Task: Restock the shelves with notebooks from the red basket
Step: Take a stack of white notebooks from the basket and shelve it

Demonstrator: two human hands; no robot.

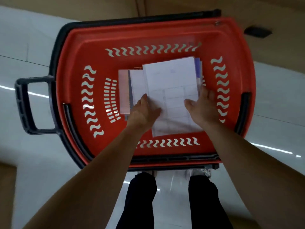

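Glossy white tile floor [272,96] | red basket [148,37] standing on it, grey handle [24,104] sticking out left | notebooks [123,93] stacked loose in basket middle | top notebook [171,83] white, printed grid, askew over rest | left grip [145,111] pinching its left edge, thumb on cover | right grip [203,104] pinching right edge, thumb on cover | motion-blurred

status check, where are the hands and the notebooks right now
Hands: left hand and right hand grip the top notebook by its sides, inside the red basket. More notebooks lie beneath it. Nothing in the way.
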